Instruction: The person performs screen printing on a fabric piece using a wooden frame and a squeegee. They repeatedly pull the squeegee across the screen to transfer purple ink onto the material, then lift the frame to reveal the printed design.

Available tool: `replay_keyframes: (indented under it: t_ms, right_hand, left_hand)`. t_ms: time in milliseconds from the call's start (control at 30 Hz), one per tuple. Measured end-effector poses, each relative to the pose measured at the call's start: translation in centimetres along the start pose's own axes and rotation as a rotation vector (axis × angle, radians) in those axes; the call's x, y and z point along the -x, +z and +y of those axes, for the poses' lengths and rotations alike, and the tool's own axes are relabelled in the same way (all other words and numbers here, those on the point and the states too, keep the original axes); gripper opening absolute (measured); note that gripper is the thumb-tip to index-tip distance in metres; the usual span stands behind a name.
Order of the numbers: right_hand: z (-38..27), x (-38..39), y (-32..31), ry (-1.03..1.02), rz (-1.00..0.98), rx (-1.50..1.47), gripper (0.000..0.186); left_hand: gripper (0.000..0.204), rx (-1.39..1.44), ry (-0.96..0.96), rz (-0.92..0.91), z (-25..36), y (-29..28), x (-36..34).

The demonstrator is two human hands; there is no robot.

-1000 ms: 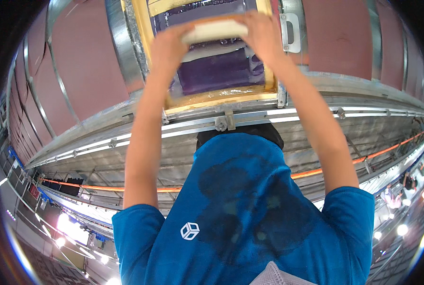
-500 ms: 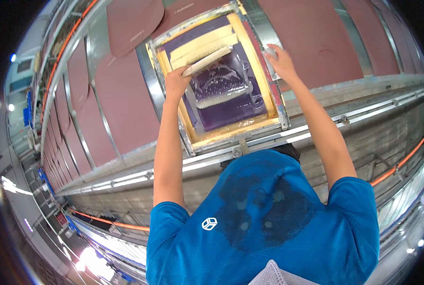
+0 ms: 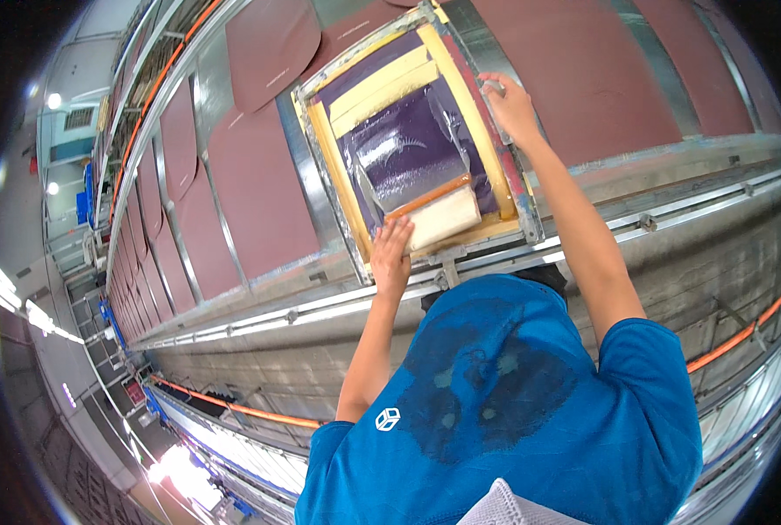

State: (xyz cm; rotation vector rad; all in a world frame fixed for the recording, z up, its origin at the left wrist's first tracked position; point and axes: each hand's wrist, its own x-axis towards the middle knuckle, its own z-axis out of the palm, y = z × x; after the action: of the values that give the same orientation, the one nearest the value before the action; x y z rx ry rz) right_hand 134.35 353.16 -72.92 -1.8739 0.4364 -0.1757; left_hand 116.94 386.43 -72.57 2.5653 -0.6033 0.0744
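Note:
A screen-printing frame (image 3: 504, 175) with yellow borders holds glossy dark purple ink (image 3: 399, 140). A squeegee (image 3: 434, 217), cream with an orange edge, lies across the frame's near end. Against its left end my left hand (image 3: 392, 247) rests with extended fingers, touching it. At the frame's upper right, my right hand (image 3: 509, 105) has its fingers curled round a pale metal handle (image 3: 494, 87).
Reddish-brown panels (image 3: 583, 70) lie along both sides of the long sloping metal bench. A metal rail (image 3: 233, 328) runs along its near edge. An orange cable (image 3: 233, 404) runs below, and bright lamps hang beyond at the left.
The squeegee has come from the frame's far end to its near end, my left hand moving down with it. My right hand left the squeegee for the side handle. The view has rotated.

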Motion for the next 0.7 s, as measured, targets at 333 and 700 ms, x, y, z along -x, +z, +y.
replay_keyframes:
  t_ms: [333,700]
  right_hand:
    - [0.9,-1.0,-0.5,-0.084,-0.007,-0.088,0.034]
    - [-1.3,0.3,0.3,-0.073,-0.078,-0.109,0.039]
  left_hand:
    - [0.068,0.092,-0.074,-0.029,4.5,-5.4,4.9]
    - [0.023,0.073,-0.67,0.334,-3.2,-4.7,-2.7]
